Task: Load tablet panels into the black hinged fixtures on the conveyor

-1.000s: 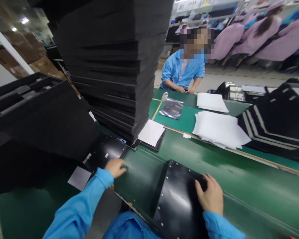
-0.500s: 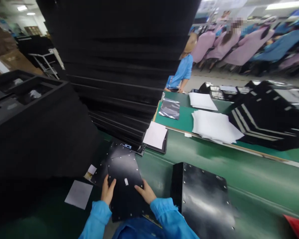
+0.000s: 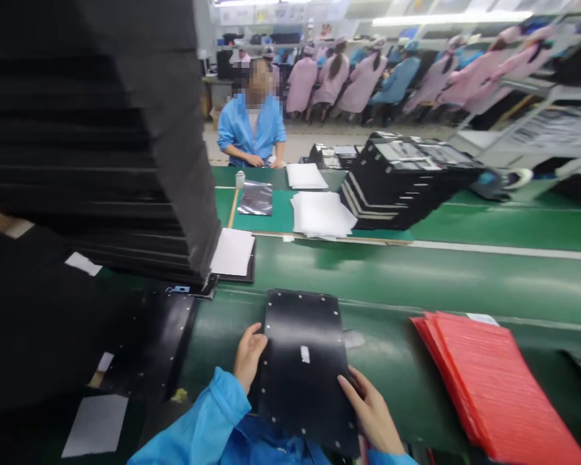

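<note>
A black riveted panel (image 3: 300, 381) with a small white label (image 3: 305, 354) lies between my hands, low in the middle of the head view. My left hand (image 3: 250, 356) grips its left edge, the thumb near the rivets. On the opposite side, my right hand (image 3: 372, 410) holds the lower right edge, thumb on top and fingers partly hidden. Whatever is directly beneath the panel is mostly hidden by it. To the left, another dark riveted sheet (image 3: 162, 339) rests flat on the surface.
A tall stack of black sheets (image 3: 174, 161) rises at left. Red bubble-wrap pouches (image 3: 503, 387) lie at right on the green bench (image 3: 392, 284). Across it are white paper sheets (image 3: 319, 213), a silvery bag (image 3: 256, 197), stacked black boxes (image 3: 397, 187) and a person in blue (image 3: 252, 129).
The view has swung right. Both hands have carried the labelled panel rightward off the left sheet, to where a black riveted box stood; that box is now largely covered. Red pouches have come into view.
</note>
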`<act>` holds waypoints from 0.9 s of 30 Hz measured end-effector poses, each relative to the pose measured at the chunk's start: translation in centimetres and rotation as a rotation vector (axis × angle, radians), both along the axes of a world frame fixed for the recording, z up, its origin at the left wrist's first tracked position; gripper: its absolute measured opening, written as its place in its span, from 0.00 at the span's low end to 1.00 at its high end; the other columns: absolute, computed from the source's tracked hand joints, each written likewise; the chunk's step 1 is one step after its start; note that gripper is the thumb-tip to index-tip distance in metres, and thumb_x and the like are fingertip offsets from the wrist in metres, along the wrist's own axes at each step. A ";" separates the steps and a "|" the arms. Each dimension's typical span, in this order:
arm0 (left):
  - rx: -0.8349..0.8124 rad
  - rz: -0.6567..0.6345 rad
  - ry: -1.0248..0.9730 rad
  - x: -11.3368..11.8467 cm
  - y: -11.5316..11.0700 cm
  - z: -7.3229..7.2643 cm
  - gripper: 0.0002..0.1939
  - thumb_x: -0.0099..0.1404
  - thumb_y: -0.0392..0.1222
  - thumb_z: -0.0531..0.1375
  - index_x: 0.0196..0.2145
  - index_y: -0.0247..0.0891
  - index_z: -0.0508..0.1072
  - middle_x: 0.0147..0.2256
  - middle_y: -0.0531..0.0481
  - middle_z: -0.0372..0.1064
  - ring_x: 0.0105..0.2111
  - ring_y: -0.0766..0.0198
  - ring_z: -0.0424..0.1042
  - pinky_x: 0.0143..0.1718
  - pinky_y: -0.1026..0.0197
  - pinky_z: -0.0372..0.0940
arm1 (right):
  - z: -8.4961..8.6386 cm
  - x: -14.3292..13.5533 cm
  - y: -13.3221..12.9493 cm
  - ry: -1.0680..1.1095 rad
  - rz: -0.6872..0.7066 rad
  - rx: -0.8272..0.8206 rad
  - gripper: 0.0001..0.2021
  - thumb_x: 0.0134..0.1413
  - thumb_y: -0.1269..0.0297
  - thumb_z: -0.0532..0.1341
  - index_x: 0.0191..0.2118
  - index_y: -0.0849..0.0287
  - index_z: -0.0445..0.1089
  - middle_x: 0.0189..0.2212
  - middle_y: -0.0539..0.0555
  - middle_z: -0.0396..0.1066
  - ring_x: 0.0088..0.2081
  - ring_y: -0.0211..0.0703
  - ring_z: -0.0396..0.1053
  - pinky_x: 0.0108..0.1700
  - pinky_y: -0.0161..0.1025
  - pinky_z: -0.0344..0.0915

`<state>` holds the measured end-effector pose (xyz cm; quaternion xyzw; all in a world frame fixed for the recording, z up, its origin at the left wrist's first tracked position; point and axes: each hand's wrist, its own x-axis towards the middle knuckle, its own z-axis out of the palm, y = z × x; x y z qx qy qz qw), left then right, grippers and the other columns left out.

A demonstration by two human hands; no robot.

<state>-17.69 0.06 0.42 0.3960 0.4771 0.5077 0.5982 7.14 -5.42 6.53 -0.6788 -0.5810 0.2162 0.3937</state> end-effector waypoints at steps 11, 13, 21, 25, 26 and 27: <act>0.562 -0.080 1.247 11.9 -3.7 4.8 0.29 0.60 0.49 0.58 0.59 0.43 0.62 0.62 0.42 0.52 0.62 0.42 0.49 0.59 0.33 0.48 | -1.1 12.6 10.0 -0.637 0.270 0.035 0.29 0.42 0.52 0.64 0.52 0.55 0.66 0.57 0.60 0.61 0.60 0.63 0.53 0.58 0.62 0.52; 0.538 -0.045 1.358 13.4 -4.0 4.2 0.33 0.60 0.53 0.58 0.61 0.42 0.59 0.63 0.39 0.49 0.63 0.40 0.46 0.58 0.31 0.47 | -2.6 13.1 10.9 -0.655 0.325 0.036 0.24 0.45 0.54 0.63 0.49 0.56 0.67 0.56 0.60 0.63 0.60 0.62 0.55 0.58 0.61 0.53; 0.564 -0.013 1.432 13.9 -4.1 3.0 0.41 0.58 0.62 0.58 0.63 0.41 0.55 0.64 0.37 0.44 0.64 0.39 0.42 0.60 0.32 0.41 | -0.2 10.8 5.4 -0.737 0.318 0.063 0.19 0.49 0.62 0.60 0.48 0.59 0.65 0.38 0.58 0.71 0.38 0.50 0.70 0.39 0.42 0.64; 0.516 -0.074 1.419 14.1 -3.9 3.5 0.52 0.48 0.72 0.59 0.64 0.39 0.53 0.64 0.33 0.43 0.64 0.35 0.40 0.59 0.28 0.38 | 3.7 8.0 4.2 -0.997 0.514 -0.004 0.18 0.42 0.71 0.62 0.44 0.58 0.67 0.33 0.57 0.70 0.36 0.49 0.68 0.37 0.40 0.60; 0.507 -0.079 1.418 14.1 -3.9 3.6 0.54 0.47 0.73 0.58 0.64 0.39 0.53 0.65 0.33 0.42 0.64 0.34 0.39 0.59 0.28 0.37 | 4.5 7.6 4.2 -1.029 0.556 -0.013 0.18 0.42 0.71 0.62 0.43 0.58 0.67 0.33 0.57 0.70 0.36 0.49 0.68 0.37 0.40 0.59; 0.497 -0.079 1.419 14.1 -3.8 3.7 0.55 0.47 0.74 0.58 0.64 0.38 0.52 0.65 0.33 0.41 0.64 0.34 0.38 0.59 0.28 0.35 | 5.0 7.3 4.3 -1.047 0.596 -0.023 0.17 0.42 0.71 0.63 0.42 0.58 0.67 0.33 0.57 0.69 0.36 0.49 0.68 0.37 0.40 0.58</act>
